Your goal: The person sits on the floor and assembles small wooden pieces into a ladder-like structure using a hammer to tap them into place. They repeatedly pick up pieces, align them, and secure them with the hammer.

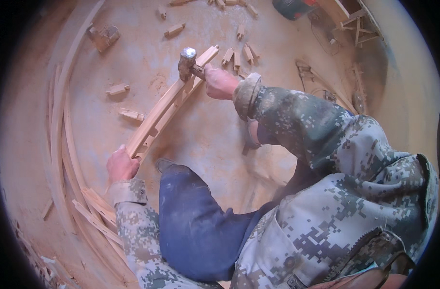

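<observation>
My right hand [220, 83] is wrapped round the handle of a hammer [187, 61], whose metal head sits at the upper part of a long wooden piece. That piece is a pair of parallel wooden rails [155, 111] joined by short crosspieces, slanting from lower left to upper right. At its near end my left hand [122, 164] grips the rails, fingers closed round the wood. Whether the hammer head touches the wood or hovers just over it, I cannot tell.
Short tenoned wood blocks [236, 60] lie scattered ahead, with another block [118, 89] to the left. Long wooden strips [58, 144] run along the left side. A dusty block-like object [103, 37] is at far left, a dark green bucket [292, 7] at the back.
</observation>
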`<state>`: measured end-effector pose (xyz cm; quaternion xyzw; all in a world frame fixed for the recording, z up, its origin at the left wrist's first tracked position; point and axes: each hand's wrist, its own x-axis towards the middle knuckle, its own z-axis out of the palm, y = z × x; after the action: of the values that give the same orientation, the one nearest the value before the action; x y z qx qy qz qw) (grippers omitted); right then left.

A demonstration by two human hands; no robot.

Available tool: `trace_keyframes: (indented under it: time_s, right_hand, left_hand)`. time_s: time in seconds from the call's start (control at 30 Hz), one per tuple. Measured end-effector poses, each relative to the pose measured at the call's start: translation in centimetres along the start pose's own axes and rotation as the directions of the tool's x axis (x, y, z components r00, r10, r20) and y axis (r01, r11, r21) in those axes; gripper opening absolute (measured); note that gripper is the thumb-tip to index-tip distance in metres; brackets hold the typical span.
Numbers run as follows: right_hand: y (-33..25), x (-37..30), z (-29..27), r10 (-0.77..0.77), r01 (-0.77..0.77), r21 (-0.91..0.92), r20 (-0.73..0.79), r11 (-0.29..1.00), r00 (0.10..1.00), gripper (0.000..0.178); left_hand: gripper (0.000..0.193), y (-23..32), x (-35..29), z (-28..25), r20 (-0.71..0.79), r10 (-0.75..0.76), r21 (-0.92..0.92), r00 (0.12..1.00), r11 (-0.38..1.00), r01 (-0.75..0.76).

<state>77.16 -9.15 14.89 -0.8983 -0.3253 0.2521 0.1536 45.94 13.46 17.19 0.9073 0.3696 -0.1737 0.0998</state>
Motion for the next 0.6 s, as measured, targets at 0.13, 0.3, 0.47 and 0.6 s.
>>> trace_keyframes:
  time_s: [0.13, 0.3, 0.47, 0.6]
  right_hand:
    - [0.9, 1.5, 0.0, -0.005, 0.005, -0.018, 0.009, 1.000, 1.000, 0.042]
    - [-1.8, 0.0, -0.1, 0.013, -0.015, 0.042, 0.030, 0.999, 0.999, 0.046]
    - [-0.7, -2.2, 0.7, 0.060, -0.051, 0.227, -0.030, 0.973, 0.998, 0.043]
    - [2.7, -7.6, 8.0, 0.115, -0.145, 0.461, 0.093, 0.875, 0.989, 0.034]
  left_hand:
    - [0.046, 0.4, 1.3, 1.4, -0.017, 0.017, 0.003, 1.000, 1.000, -0.017]
    - [0.051, 0.2, 0.3, 0.7, -0.020, -0.065, 0.045, 0.998, 0.997, 0.066]
    - [0.051, -0.4, -0.1, 0.2, -0.069, -0.019, 0.041, 0.997, 0.999, 0.022]
    - [0.052, 0.1, 0.0, 0.2, -0.056, 0.016, 0.009, 0.998, 1.000, -0.016]
